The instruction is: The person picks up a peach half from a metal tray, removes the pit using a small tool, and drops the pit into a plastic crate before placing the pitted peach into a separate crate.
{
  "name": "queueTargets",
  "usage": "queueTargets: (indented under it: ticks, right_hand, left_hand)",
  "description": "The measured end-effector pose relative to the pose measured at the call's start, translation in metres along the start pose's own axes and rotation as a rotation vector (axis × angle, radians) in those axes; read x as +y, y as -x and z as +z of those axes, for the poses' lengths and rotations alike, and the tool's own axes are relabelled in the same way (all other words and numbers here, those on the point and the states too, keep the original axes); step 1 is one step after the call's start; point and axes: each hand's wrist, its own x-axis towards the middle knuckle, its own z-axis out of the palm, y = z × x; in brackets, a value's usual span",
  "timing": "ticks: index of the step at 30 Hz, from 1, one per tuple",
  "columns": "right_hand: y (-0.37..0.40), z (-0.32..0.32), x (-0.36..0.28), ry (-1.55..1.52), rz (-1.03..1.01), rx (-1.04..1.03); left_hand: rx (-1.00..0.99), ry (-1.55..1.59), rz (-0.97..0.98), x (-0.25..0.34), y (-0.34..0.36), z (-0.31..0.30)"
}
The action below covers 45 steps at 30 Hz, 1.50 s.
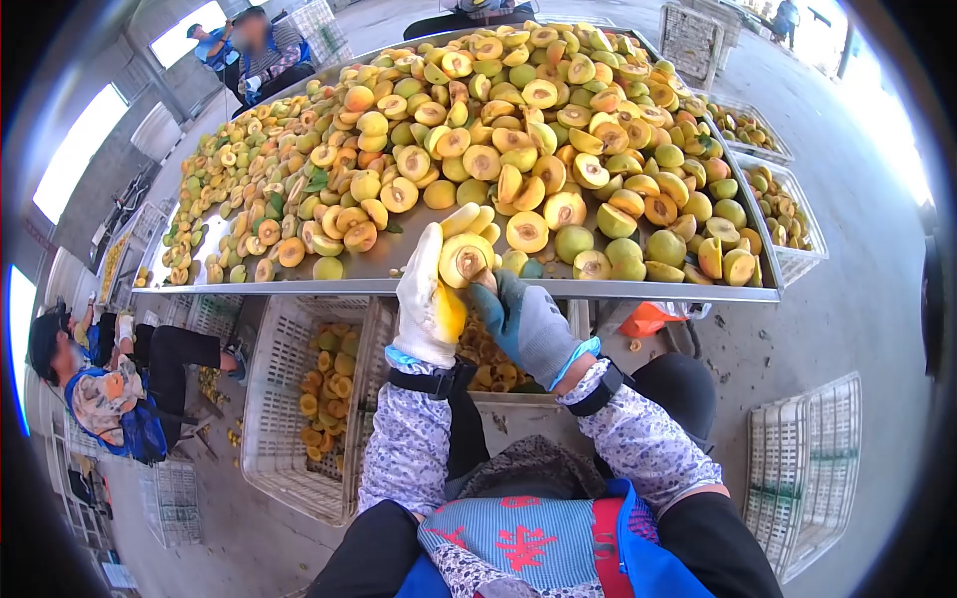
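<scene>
The person's left hand point(432, 299), in a yellow-and-white glove, holds a halved fruit point(466, 259) cut side up at the metal table's point(369, 286) near edge. The right hand point(523, 324), gloved grey and blue, touches it. Halved fruit point(480, 162) heaps the table; a crate point(299, 448) of fruit stands below.
</scene>
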Motion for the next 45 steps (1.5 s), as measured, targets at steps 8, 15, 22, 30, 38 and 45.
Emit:
queueTargets:
  ticks: [8, 15, 22, 30, 38, 45]
  right_hand:
    - [0.005, 0.003, 0.008, 0.068, 0.005, -0.086]
    - [0.014, 0.032, 0.015, -0.456, 0.193, -0.141]
    - [0.011, 0.022, -0.007, -0.661, 0.451, -0.200]
    - [0.004, -0.008, -0.020, -0.828, 0.491, -0.288]
    - [0.015, 0.018, 0.002, -0.333, 0.142, -0.071]
    - [0.020, 0.008, 0.002, -0.128, 0.107, -0.096]
  left_hand:
    - [0.066, -0.040, -0.083, 0.005, 0.004, -0.008]
    - [0.132, -0.233, -0.039, 0.005, 0.007, -0.001]
    - [0.152, -0.296, -0.019, -0.003, 0.009, 0.007]
    - [0.044, -0.176, 0.058, 0.006, 0.013, 0.013]
    - [0.080, -0.031, -0.032, -0.005, 0.010, -0.001]
    - [0.159, 0.001, -0.040, -0.005, 0.018, 0.011]
